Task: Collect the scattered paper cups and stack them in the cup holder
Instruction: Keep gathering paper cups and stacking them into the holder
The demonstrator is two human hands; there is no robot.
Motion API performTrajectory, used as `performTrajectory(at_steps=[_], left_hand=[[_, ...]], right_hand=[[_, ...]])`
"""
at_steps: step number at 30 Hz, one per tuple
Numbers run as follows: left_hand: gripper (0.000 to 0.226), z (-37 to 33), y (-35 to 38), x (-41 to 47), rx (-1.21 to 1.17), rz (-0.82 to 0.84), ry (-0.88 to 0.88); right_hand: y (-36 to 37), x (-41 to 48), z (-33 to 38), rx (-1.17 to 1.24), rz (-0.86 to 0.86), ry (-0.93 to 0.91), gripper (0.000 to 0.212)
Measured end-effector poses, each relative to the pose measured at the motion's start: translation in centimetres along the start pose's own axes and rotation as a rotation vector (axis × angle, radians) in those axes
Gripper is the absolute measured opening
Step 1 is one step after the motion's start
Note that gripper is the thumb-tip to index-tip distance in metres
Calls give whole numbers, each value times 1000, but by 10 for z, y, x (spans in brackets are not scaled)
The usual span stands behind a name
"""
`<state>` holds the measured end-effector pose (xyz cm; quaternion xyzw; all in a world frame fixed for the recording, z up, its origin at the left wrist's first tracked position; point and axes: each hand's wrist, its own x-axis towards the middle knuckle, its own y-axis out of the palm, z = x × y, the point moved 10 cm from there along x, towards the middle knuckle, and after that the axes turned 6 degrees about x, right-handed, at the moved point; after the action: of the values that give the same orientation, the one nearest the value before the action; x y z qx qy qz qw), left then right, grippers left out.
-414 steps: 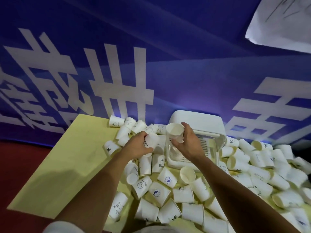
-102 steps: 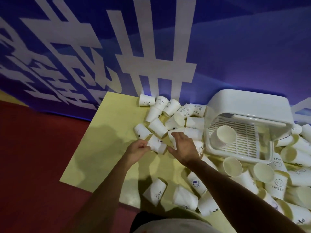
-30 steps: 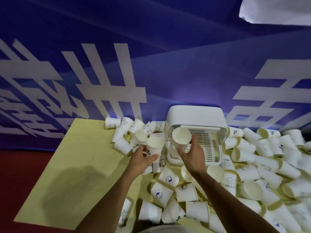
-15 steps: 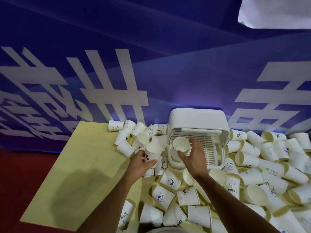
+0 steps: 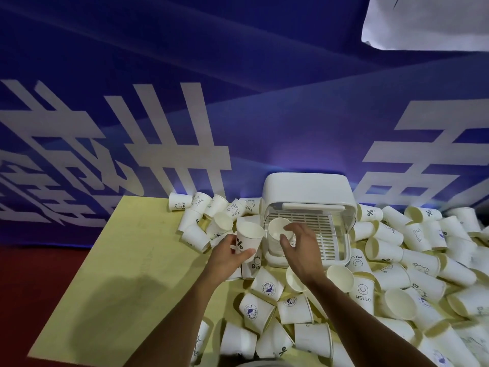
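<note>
At the back of the matte yellow surface [image 5: 119, 274], against the blue banner [image 5: 264, 88] with its big white characters, stands the cup holder [image 5: 307, 189]. It is a white plastic box with a smooth rounded hood, a slatted white floor and clear side walls. Inside it, at the left front corner, an upright cup [image 5: 276, 230] stands mouth up. It seems to top a nested stack, but the clear wall and our fingers blur what lies beneath. Our right hand [image 5: 301, 250] hangs just beside that cup with fingers loosely curved and spread, gripping nothing; whether a fingertip brushes the rim we cannot tell. Our left hand [image 5: 227, 256] wraps round a tapered white paper cup [image 5: 248, 238] printed with a dark % sign, held upright just left of the holder. Scattered cups [image 5: 423, 260] of thin white paper, many with small blue or black prints, lie on their sides or stand upright all around the holder. Among them is a HELLO cup [image 5: 363, 292] with a smiley. They lie thickest to the right, where the heap runs out of frame. A pale sheet [image 5: 423, 19] is cut off at the top right, and red floor [image 5: 31, 282] shows at the left.
</note>
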<state>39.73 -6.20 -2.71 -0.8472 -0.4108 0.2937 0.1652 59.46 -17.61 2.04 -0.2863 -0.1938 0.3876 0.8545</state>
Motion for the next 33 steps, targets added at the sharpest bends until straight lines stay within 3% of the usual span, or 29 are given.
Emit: performTrajectory(at_steps=[7,18,24,33], left_hand=[[45,-30,4,-7,44,9,69],[58,-50,6,3,70,43,130],[60,-35,13,10,154,92,104],[53,-11,12,15,141,96,71]], right_hand=[[20,-10,24,246,227,86,55],[1,7,34,257,119,21,65],[-30,8,30,212,-110,9,72],[-27,7,22,104,-115,-55,64]])
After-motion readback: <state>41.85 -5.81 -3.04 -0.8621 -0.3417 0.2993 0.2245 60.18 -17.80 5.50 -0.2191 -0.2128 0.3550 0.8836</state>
